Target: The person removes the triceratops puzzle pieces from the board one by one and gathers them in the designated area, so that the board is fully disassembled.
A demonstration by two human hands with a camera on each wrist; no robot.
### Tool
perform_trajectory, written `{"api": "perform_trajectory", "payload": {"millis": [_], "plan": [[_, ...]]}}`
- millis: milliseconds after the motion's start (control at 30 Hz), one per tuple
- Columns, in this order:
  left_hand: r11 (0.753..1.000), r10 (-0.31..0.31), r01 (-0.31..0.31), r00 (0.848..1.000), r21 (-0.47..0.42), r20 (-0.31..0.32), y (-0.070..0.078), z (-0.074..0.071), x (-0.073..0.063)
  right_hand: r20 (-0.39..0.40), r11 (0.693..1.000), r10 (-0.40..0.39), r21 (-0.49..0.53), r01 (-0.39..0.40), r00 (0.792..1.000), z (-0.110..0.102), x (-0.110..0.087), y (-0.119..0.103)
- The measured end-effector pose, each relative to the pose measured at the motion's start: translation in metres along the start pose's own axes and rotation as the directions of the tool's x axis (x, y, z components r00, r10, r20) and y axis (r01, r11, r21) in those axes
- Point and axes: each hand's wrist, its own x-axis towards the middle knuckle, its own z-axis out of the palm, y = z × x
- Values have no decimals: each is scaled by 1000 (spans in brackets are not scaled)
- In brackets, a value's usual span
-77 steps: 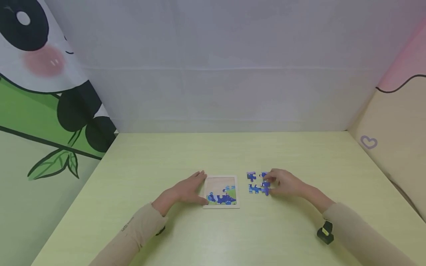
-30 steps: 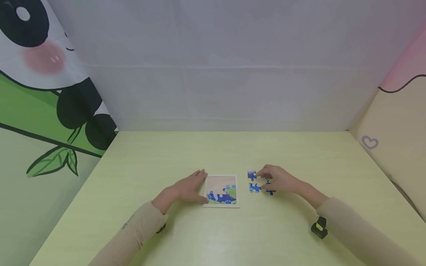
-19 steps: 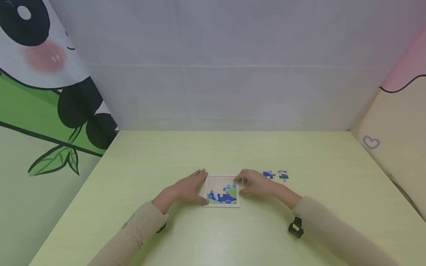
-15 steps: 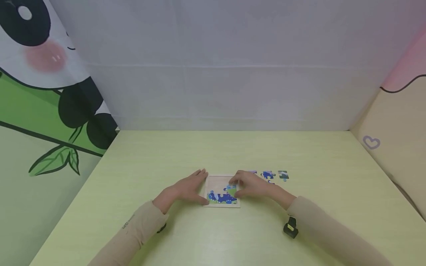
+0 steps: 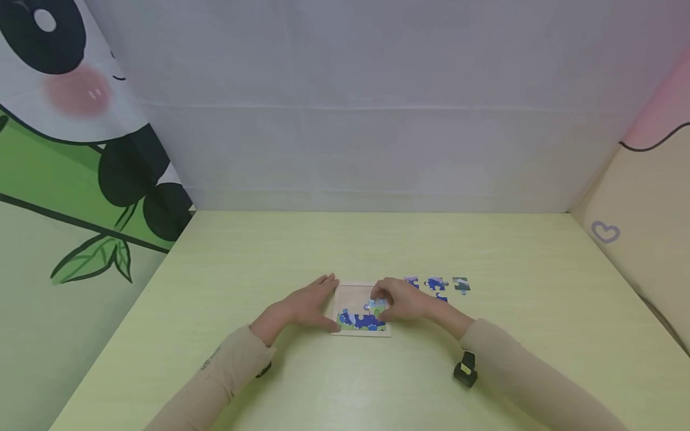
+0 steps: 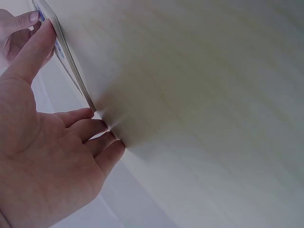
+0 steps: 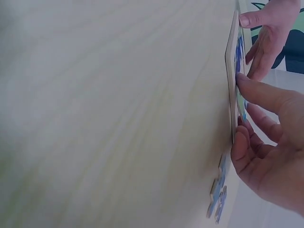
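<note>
A small square puzzle tray (image 5: 360,334) with a pale rim lies on the table, its lower part filled with blue and green dinosaur pieces (image 5: 361,322). My left hand (image 5: 304,308) steadies its left side, fingers straight along the edge and thumb at the lower left corner. At the tray's right side, my right hand (image 5: 406,301) pinches a green and light-blue puzzle piece (image 5: 375,307) between thumb and fingertips. In the right wrist view, that thumb and the fingers are at opposite edges of the piece, right over the tray. The tray's upper right corner is hidden by the fingers.
Loose blue puzzle pieces lie right of the tray: a dinosaur piece (image 5: 435,283), a greyish-green one (image 5: 461,284) and others partly behind the right hand. The pale wooden table (image 5: 302,251) ends at a white backdrop (image 5: 350,155); printed panels flank it.
My right hand has moved left from the loose pieces to the tray's right side, then slightly further over it. The left hand has stayed on the tray's left edge.
</note>
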Motion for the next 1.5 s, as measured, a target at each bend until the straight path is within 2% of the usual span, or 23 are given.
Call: {"api": "perform_trajectory", "payload": {"millis": [133,300,467,767,1000,1267,1500], "plan": [[1000,-5,5,1000,3,0,1,0,1,-12,999,-4,-41,3,1000,0,-2,-2],[1000,-5,5,1000,-7,-1,2,-2,0,-29,992,-53,-120,49,998,-3,-4,-4],[1000,0,0,1000,-9,-3,3,-3,-1,-36,985,-81,-158,75,996,-6,-6,-6],[1000,-1,1,1000,-8,0,3,-3,0,-53,982,-111,-161,101,992,-7,-7,-4],[999,33,-33,999,-27,-7,5,-5,-4,-82,993,-84,-95,76,993,-14,-12,-4],[1000,8,-8,1000,-13,-4,3,-2,-1,-103,974,-163,-178,143,981,-34,-27,12],[1000,5,-5,1000,-14,-9,3,-1,-1,-130,984,-103,-161,81,986,-51,-52,28]]}}
